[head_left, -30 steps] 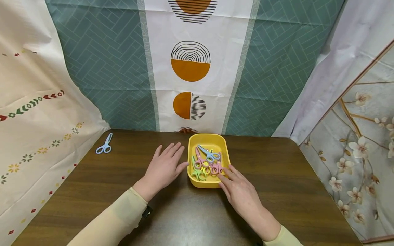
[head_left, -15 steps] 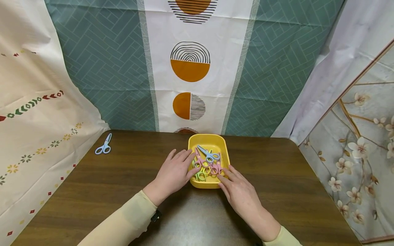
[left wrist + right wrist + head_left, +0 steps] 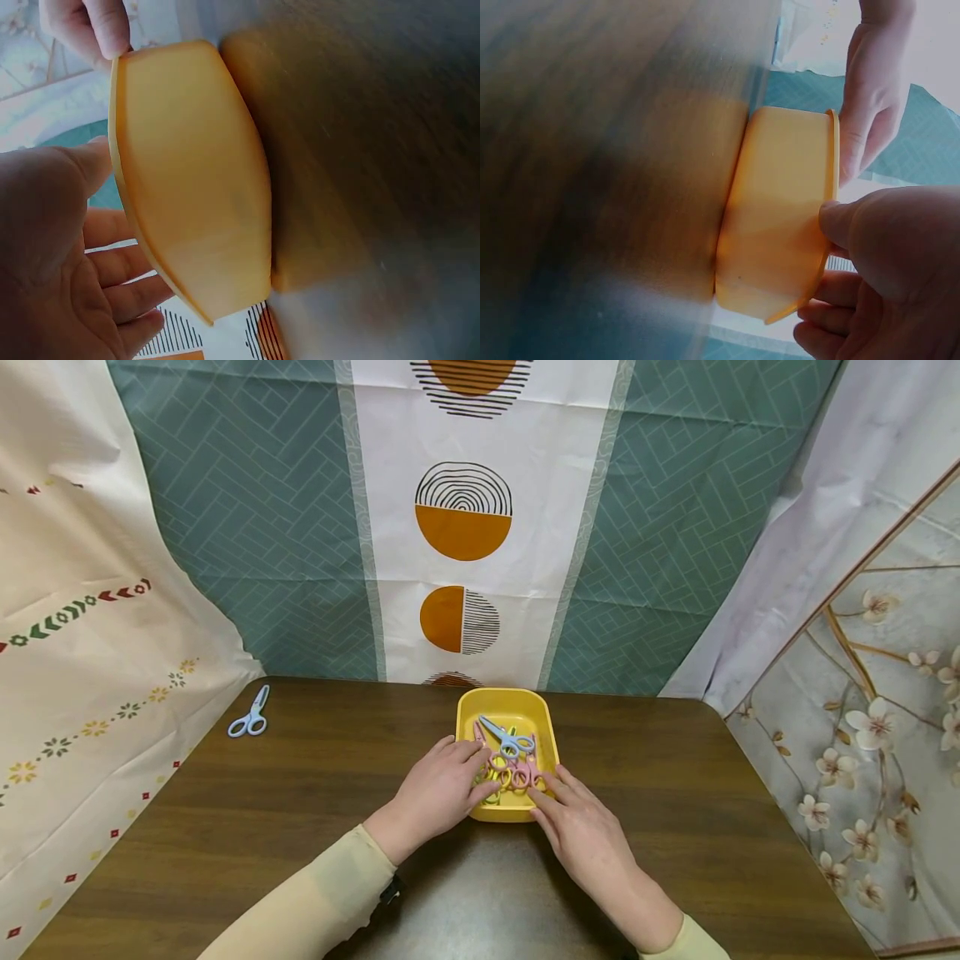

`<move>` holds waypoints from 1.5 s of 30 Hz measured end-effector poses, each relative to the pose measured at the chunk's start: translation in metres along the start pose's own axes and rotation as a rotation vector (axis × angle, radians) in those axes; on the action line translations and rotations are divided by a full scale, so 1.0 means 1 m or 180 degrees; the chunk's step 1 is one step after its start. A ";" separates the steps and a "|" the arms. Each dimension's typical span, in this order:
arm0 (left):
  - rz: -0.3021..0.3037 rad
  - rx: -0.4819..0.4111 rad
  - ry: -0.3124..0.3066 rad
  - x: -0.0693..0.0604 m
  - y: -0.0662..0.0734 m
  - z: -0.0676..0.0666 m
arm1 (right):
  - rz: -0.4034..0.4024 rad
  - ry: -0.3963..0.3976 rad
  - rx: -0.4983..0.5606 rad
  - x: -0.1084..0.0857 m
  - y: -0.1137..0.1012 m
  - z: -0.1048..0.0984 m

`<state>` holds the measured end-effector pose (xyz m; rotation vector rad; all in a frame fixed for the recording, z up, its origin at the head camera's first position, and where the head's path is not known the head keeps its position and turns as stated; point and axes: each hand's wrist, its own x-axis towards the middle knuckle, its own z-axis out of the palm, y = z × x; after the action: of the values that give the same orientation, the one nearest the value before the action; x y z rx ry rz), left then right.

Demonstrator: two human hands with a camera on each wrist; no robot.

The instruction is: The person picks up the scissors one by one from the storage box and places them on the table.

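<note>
A yellow plastic tray [image 3: 510,702] stands near the middle of the table, with several small scissors heaped inside. Blue scissors [image 3: 510,742] lie on top of pink scissors [image 3: 522,774] and yellow ones. My left hand [image 3: 442,785] reaches over the tray's left rim, its fingers extended above the scissors and partly covering the green pair. From the left wrist view, those fingers [image 3: 124,262] hold nothing visible. At the tray's front right corner my right hand [image 3: 592,831] grips the rim, its thumb [image 3: 836,221] against the edge and fingers on the other side.
Another pair of blue scissors [image 3: 250,714] lies apart at the table's back left corner. The dark wooden table [image 3: 675,810] is bounded by a patterned curtain [image 3: 300,527] behind and hanging cloths on both sides.
My left hand has moved right, from beside the tray to over its left rim and the scissors. My right hand stays at the front right corner.
</note>
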<state>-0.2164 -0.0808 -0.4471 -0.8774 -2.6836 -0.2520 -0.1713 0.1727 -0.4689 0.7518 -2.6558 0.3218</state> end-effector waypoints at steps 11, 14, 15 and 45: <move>0.0206 0.0284 -0.0174 0.013 0.008 0.003 | 0.0050 -0.0064 -0.0068 0.000 -0.001 0.000; 0.0261 0.0386 -0.0185 0.016 0.009 0.002 | -0.0016 -0.0009 -0.0094 0.000 0.000 0.001; 0.0274 0.0419 -0.0180 0.016 0.009 0.001 | -0.0043 0.0011 -0.0106 0.000 0.000 0.002; -0.0086 0.0892 -0.1091 0.048 0.013 0.006 | -0.0006 -0.0018 -0.0094 0.000 0.000 0.001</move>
<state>-0.2468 -0.0431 -0.4355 -0.8611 -2.9414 0.2903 -0.1720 0.1724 -0.4696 0.7471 -2.6591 0.2798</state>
